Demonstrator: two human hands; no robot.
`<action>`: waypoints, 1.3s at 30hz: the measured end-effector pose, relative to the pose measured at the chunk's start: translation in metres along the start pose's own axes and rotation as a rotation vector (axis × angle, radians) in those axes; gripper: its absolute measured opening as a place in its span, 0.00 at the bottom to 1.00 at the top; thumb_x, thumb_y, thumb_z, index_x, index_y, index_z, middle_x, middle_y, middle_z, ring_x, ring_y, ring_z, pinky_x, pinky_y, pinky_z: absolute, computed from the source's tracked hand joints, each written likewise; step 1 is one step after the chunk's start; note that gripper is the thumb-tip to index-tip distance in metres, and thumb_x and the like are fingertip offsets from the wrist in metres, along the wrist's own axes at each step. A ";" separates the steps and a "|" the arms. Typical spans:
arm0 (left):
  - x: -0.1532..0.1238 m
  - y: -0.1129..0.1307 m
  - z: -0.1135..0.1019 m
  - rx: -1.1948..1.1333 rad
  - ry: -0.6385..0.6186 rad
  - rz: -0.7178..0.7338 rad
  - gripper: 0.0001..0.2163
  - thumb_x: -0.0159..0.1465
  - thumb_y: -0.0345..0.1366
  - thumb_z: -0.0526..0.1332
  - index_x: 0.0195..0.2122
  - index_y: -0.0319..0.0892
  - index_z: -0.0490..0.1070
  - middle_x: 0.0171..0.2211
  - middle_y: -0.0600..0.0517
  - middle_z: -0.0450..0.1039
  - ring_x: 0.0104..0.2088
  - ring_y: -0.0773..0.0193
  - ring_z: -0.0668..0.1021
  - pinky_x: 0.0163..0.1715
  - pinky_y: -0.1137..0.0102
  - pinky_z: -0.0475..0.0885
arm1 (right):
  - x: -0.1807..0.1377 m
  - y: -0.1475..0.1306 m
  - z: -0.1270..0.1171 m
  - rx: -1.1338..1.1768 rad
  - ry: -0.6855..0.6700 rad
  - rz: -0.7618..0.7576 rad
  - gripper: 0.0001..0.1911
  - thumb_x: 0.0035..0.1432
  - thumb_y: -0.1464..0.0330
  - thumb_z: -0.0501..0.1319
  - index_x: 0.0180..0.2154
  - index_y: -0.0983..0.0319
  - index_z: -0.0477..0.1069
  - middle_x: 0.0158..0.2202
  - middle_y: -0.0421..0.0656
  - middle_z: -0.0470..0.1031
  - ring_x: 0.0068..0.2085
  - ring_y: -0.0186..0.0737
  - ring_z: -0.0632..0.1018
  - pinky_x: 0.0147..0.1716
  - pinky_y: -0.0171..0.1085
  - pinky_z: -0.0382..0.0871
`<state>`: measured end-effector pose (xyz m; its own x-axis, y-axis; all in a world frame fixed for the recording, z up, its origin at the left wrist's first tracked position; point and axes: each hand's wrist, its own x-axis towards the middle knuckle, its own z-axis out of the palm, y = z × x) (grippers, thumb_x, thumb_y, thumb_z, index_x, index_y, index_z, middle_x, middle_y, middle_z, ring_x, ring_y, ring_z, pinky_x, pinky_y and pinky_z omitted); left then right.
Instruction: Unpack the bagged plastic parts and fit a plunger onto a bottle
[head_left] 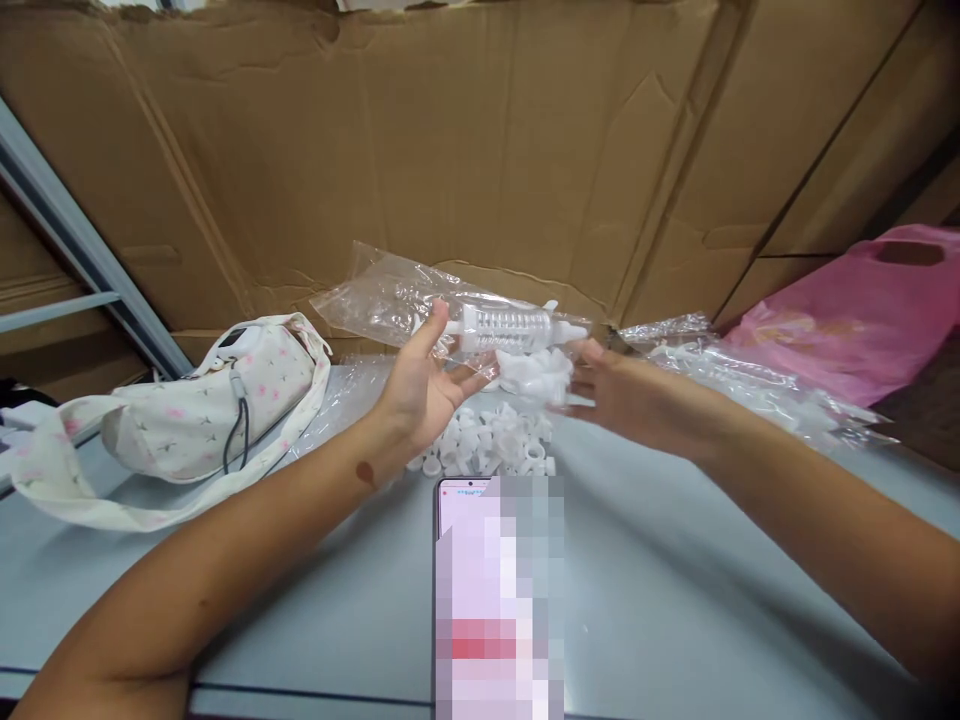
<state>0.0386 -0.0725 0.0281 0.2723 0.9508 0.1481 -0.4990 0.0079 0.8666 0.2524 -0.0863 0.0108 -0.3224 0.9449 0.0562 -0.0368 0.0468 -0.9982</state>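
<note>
My left hand (431,385) grips a clear plastic bag (382,295), its thumb on top and the other fingers reaching underneath. Inside the bag lies a clear ribbed plastic cylinder (506,328) with a narrow white nozzle at its right end, looking like a large syringe or dispenser. Just below it is a cluster of white plastic pieces (534,374), whose exact kind I cannot make out. My right hand (611,390) is at the right end of the bag, slightly blurred; whether its fingers pinch anything is unclear. Below the hands, small white plastic caps or rings (487,445) lie heaped on the table.
A phone (469,560) with a partly blurred screen lies at the front of the grey table (675,600). To the left sits a white floral bag (202,415) with a strap. More clear packaging (757,385) and a pink plastic bag (847,310) are on the right. Cardboard (450,150) stands behind.
</note>
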 end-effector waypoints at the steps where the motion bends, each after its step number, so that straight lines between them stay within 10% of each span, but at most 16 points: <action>1: 0.000 -0.003 0.002 0.007 -0.017 -0.003 0.17 0.64 0.49 0.54 0.47 0.43 0.61 0.51 0.44 0.65 0.46 0.57 0.76 0.46 0.63 0.74 | 0.000 0.004 0.006 0.063 -0.040 0.010 0.21 0.58 0.52 0.57 0.51 0.51 0.68 0.59 0.41 0.66 0.60 0.45 0.67 0.56 0.48 0.64; 9: -0.012 -0.015 -0.003 0.091 -0.205 -0.118 0.12 0.66 0.42 0.54 0.44 0.41 0.67 0.52 0.44 0.69 0.46 0.59 0.77 0.53 0.63 0.70 | -0.004 0.027 0.017 0.279 0.008 -0.066 0.10 0.59 0.60 0.60 0.42 0.54 0.74 0.56 0.38 0.70 0.61 0.46 0.64 0.54 0.51 0.68; 14: -0.011 0.003 -0.026 0.216 -0.033 -0.057 0.10 0.62 0.32 0.59 0.45 0.39 0.65 0.44 0.46 0.73 0.37 0.64 0.79 0.46 0.67 0.73 | -0.009 0.029 -0.001 0.234 0.135 -0.107 0.07 0.57 0.61 0.61 0.37 0.56 0.75 0.49 0.39 0.75 0.58 0.46 0.69 0.57 0.50 0.66; 23: 0.002 0.032 -0.058 0.681 0.262 0.740 0.06 0.61 0.30 0.58 0.39 0.44 0.66 0.37 0.52 0.71 0.37 0.68 0.75 0.42 0.69 0.73 | -0.009 0.039 -0.009 0.235 0.206 -0.070 0.05 0.56 0.63 0.63 0.33 0.57 0.75 0.47 0.39 0.76 0.57 0.45 0.69 0.56 0.48 0.67; 29: -0.007 0.044 -0.051 0.827 -0.020 0.314 0.06 0.62 0.32 0.59 0.37 0.38 0.73 0.37 0.47 0.75 0.39 0.63 0.77 0.45 0.64 0.73 | -0.012 0.039 -0.005 0.208 0.115 -0.050 0.04 0.54 0.62 0.64 0.30 0.54 0.74 0.49 0.37 0.76 0.55 0.48 0.72 0.52 0.52 0.70; 39: -0.002 0.048 -0.056 0.481 -0.103 -0.024 0.02 0.63 0.29 0.57 0.32 0.39 0.67 0.35 0.46 0.78 0.27 0.68 0.80 0.27 0.75 0.76 | -0.014 0.039 -0.002 0.232 0.111 -0.035 0.03 0.50 0.63 0.66 0.29 0.54 0.75 0.39 0.38 0.79 0.47 0.45 0.77 0.49 0.51 0.73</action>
<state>-0.0324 -0.0567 0.0426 0.3711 0.9163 0.1505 -0.0619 -0.1373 0.9886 0.2580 -0.0973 -0.0293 -0.2116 0.9745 0.0750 -0.2659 0.0164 -0.9639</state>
